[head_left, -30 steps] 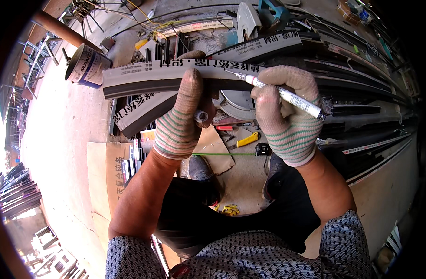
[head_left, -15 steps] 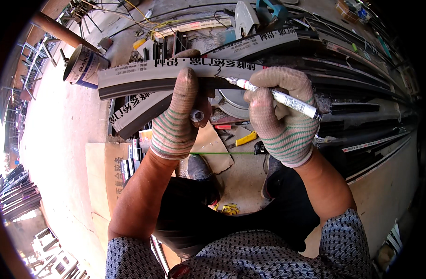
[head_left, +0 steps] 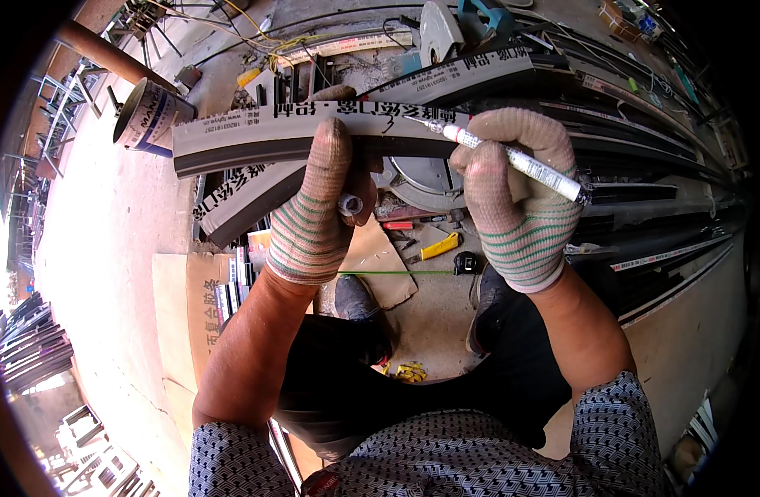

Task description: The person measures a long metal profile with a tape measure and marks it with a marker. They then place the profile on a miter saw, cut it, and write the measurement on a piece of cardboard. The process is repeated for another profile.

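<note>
My left hand, in a white knit glove with green stripes, grips a dark metal profile covered with pale printed film. Its thumb presses on the near face, and a fingertip shows over the far edge. A small clear cylindrical piece sticks out of the same hand. My right hand, gloved alike, pinches a white marker pen like a pencil. The pen's tip is close to the film, beside a short dark squiggle; whether it touches, I cannot tell. Another film-covered profile lies beneath the held one.
A saw with a teal part stands at the back. Long dark profiles are stacked on the right. On the floor lie a yellow knife, a tape measure and cardboard. A bucket stands back left.
My right hand and the marker pen have shifted right, and the tip has moved up off the squiggle, which shows more fully. My left hand and the profile have barely moved.
</note>
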